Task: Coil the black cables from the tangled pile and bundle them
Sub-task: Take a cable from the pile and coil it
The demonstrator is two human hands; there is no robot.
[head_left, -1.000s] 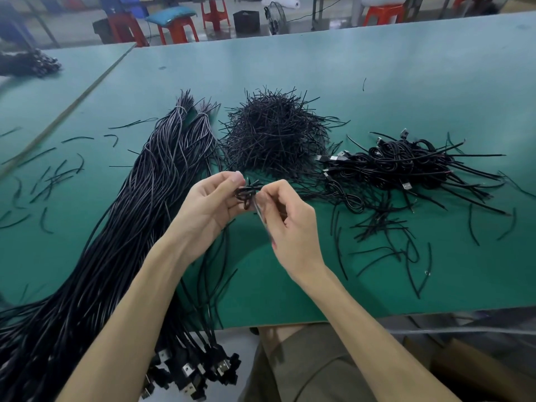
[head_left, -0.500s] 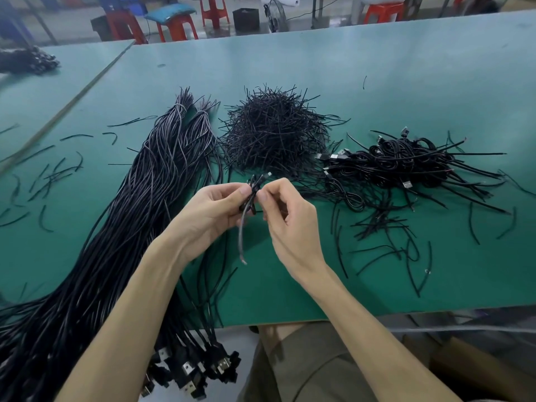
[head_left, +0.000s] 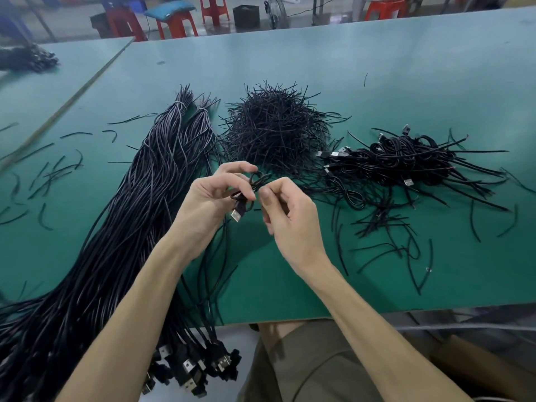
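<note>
The left hand is holding a small black cable, wound into a round loop, just above the flat green worktop. Its fingers are curling around the loop. The right hand is pinching the same loop from the other side with bent fingers. A shiny flat metal plug is hanging down from the loop. A long, thick bunch of smooth black cables is lying on the left. A spiky heap of short thin ties is sitting behind the hands. A messy pile of coiled cables is lying on the right.
</note>
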